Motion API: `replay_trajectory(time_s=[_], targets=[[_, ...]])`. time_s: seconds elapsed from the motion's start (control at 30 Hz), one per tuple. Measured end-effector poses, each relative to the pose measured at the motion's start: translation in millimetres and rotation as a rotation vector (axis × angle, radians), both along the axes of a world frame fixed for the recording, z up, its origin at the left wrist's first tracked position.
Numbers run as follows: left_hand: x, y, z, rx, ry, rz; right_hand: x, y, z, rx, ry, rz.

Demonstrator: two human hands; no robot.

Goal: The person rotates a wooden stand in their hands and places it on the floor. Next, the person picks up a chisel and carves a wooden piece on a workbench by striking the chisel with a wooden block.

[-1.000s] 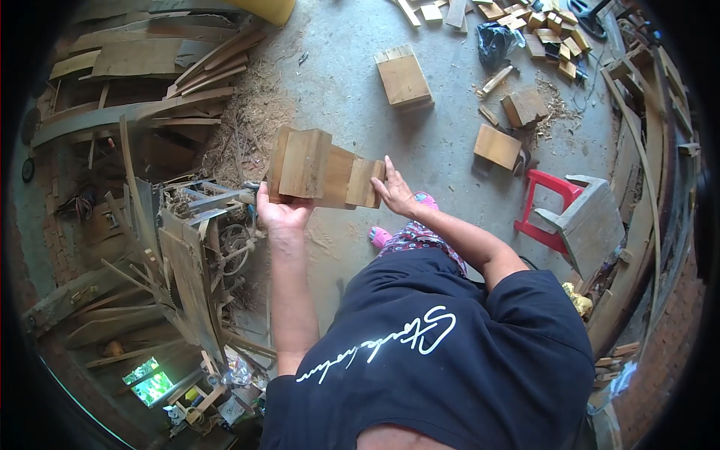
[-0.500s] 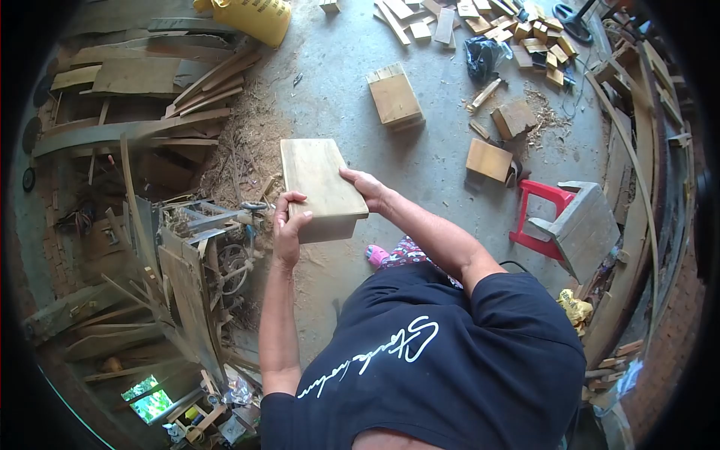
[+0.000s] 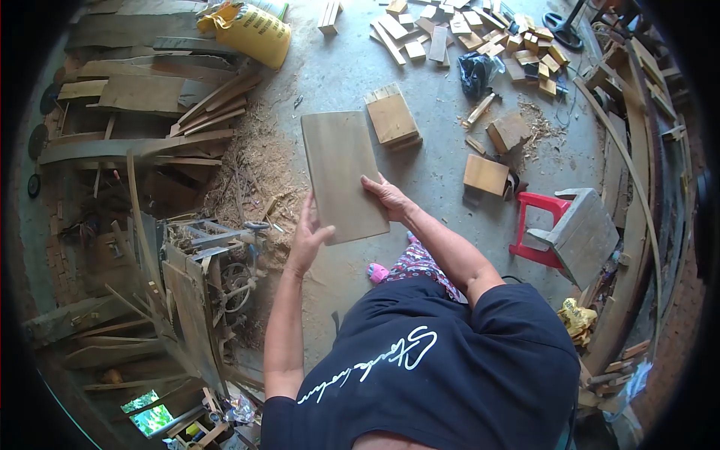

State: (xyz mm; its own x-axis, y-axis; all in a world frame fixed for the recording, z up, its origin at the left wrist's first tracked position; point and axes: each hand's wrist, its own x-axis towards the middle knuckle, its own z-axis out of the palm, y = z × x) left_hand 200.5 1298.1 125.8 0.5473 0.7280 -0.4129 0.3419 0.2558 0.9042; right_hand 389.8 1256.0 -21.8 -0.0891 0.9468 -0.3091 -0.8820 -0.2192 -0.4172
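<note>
A rectangular wooden piece (image 3: 343, 169) is held up above the floor in front of my body, its broad smooth face turned toward me. My left hand (image 3: 306, 238) grips its near left edge, with the thumb on the lower corner. On the opposite side, my right hand (image 3: 388, 198) is closed on the right edge, thumb lying over the face. Most fingers of both hands are hidden behind the wood. How thick the piece is cannot be seen from this angle. Just beyond it, a squared wooden stack (image 3: 393, 116) stands on the floor.
Two wooden blocks (image 3: 485, 175) sit to the right, near a red stool (image 3: 541, 229) tipped on its side. Loose offcuts (image 3: 480, 34) are heaped at the back. Planks (image 3: 135, 146), sawdust (image 3: 262, 157) and a dusty machine (image 3: 195, 277) occupy the left side. A yellow sack (image 3: 255, 34) lies behind.
The wooden piece has been tilted up so its broad face points toward me, and its lower side face no longer shows. Both hands have shifted slightly right along with it.
</note>
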Motion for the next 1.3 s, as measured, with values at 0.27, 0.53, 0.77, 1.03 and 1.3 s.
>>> replay_trajectory(time_s=[0.27, 0.53, 0.77, 1.03, 1.3], targets=[[20.1, 6.4, -30.3, -0.035, -0.083, -0.027, 46.7, -25.8, 6.2, 0.012, -0.089, -0.018], [69.2, 4.9, -29.7, -0.343, -0.389, 0.145, 59.1, -39.8, 13.1, 0.107, -0.089, 0.000], [49.9, -5.8, -52.8, -0.217, -0.325, 0.102, 67.1, -25.9, 19.1, 0.090, -0.205, -0.009], [33.4, -11.9, -47.4, -0.178, -0.252, 0.082, 56.4, 0.1, 51.6, -0.035, -0.169, -0.164], [9.0, -1.0, -35.3, -0.156, -0.182, 0.183, 15.9, 36.6, 34.8, -0.099, -0.044, -0.138]])
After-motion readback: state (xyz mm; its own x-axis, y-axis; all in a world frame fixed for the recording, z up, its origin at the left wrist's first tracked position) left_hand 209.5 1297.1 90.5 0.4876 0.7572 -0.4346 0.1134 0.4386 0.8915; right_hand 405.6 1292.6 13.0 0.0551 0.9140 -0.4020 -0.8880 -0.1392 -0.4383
